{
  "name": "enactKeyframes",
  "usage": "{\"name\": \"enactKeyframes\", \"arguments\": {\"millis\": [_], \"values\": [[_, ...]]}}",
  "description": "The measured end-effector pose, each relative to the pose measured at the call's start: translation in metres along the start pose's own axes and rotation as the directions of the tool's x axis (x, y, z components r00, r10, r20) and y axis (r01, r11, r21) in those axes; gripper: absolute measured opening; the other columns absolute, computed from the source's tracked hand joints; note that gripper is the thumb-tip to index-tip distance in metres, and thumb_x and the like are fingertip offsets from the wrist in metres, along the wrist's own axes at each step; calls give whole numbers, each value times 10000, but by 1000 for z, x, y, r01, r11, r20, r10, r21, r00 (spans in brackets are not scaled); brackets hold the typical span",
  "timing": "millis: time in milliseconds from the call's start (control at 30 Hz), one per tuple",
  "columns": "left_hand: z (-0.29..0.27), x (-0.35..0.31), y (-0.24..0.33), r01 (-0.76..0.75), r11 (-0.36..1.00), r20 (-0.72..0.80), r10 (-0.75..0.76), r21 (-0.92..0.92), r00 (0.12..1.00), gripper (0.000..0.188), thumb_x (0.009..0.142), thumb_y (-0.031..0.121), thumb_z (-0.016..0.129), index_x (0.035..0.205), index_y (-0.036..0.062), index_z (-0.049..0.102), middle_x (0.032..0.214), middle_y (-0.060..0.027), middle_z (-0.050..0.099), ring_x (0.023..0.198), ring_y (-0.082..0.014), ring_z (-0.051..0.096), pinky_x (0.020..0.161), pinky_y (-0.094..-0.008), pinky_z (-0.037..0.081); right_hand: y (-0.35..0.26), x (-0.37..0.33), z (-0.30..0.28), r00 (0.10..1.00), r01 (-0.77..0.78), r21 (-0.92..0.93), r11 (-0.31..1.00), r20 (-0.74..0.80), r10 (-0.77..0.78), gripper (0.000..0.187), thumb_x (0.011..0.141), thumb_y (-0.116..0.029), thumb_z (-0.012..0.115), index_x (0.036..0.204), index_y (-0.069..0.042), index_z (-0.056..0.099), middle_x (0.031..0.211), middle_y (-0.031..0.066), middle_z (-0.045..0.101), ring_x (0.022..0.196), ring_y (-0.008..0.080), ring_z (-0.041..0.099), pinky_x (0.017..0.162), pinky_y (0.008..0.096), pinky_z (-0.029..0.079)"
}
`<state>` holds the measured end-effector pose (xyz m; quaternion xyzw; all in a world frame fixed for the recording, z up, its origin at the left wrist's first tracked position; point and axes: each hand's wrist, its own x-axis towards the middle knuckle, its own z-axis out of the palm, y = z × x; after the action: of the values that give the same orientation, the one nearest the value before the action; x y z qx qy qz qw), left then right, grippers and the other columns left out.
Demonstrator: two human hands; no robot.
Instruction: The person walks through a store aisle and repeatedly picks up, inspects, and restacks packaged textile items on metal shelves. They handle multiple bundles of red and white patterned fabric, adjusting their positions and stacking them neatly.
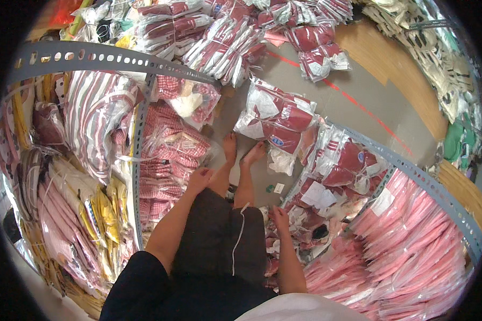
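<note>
My left hand hangs beside a stack of red-and-white checked garments in clear plastic bags. Its fingers are loosely bent, and nothing shows in them. On the other side, my right hand is held close to the shelf of bagged maroon garments, its fingers partly spread and no object visible between them. Ahead of my bare feet, a bundle of bagged maroon and white garments lies by the shelf corner. A white paper sheet rests on the maroon packages at right.
Grey perforated metal rails edge the shelving on both sides. Bagged pink garments fill the right shelf; striped garments lie at left. More maroon bundles are heaped ahead. Red tape crosses the grey floor.
</note>
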<state>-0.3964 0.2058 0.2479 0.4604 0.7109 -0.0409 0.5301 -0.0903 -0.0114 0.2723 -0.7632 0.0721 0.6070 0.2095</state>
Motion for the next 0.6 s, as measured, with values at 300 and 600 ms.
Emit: {"name": "enactKeyframes", "arguments": {"millis": [300, 600], "values": [[-38, -8, -12, 159, 987, 12, -159, 16, 987, 499, 880, 491, 589, 1024, 22, 680, 906, -135, 696, 863, -232, 661, 800, -345, 495, 46, -7, -8, 993, -119, 50, 992, 35, 117, 417, 914, -379, 610, 1118, -15, 605, 947, 73, 682, 799, 182, 661, 663, 306, 500], [-35, -20, 0, -12, 992, 41, 7, 124, 999, 470, 874, 433, 608, 1046, 0, 670, 954, -173, 689, 901, -264, 660, 822, -374, 498, -1, -6, -23, 991, 137, 24, 990, -5, -137, 358, 912, -321, 627, 1047, 10, 648, 840, 55, 673, 697, 123, 618, 603, 253, 471]]}}
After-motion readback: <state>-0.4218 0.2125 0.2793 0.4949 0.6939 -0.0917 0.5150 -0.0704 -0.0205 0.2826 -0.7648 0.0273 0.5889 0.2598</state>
